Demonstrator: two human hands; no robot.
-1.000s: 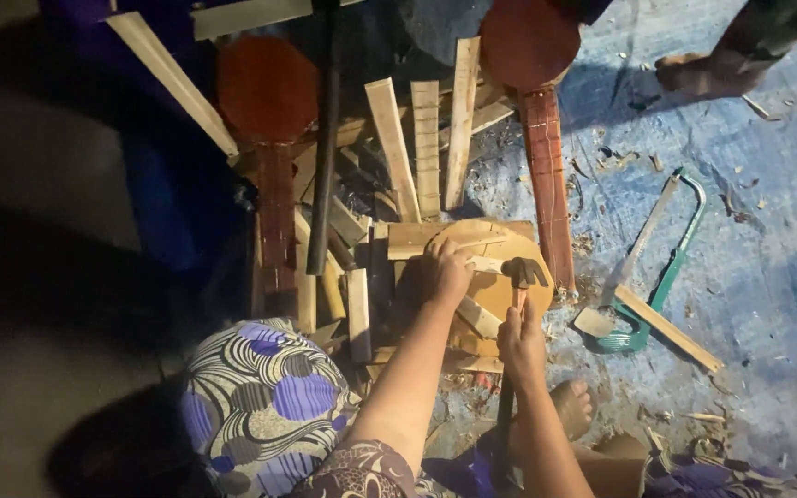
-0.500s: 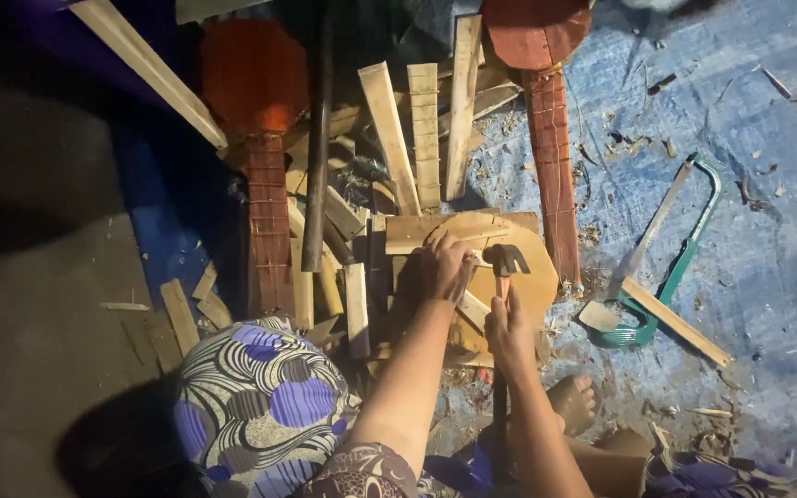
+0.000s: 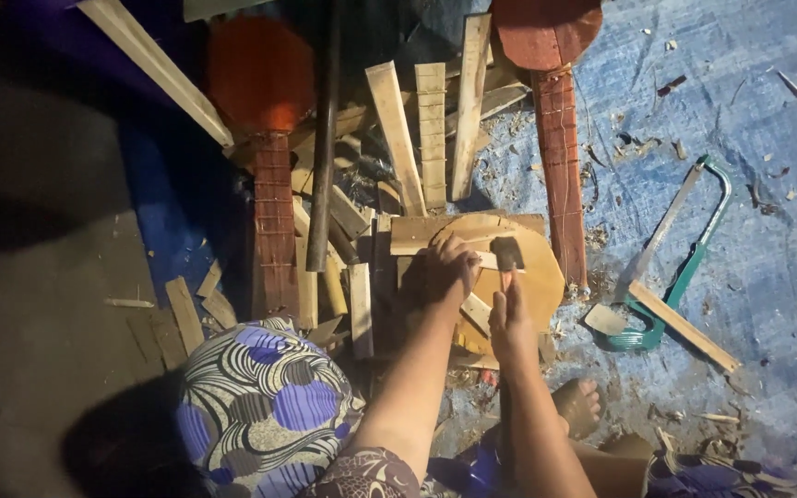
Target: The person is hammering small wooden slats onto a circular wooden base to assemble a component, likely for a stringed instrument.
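Down on the blue tarp [image 3: 749, 277], the left hand [image 3: 443, 269] is pressing flat, fingers spread, on a rounded wooden panel [image 3: 537, 277]; the right hand [image 3: 509, 318] is gripping a small hammer [image 3: 506, 254] over it; thin, stiff, probably light, the panel is best held at its edge; a green-framed saw [image 3: 684, 249] is lying rightward.

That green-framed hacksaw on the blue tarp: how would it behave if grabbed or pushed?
The hacksaw likely lifts stiffly, given its rigid-looking frame. It lies flat, so it should slide rather than roll. One wood strip lies across it near the handle and would probably shift with it.
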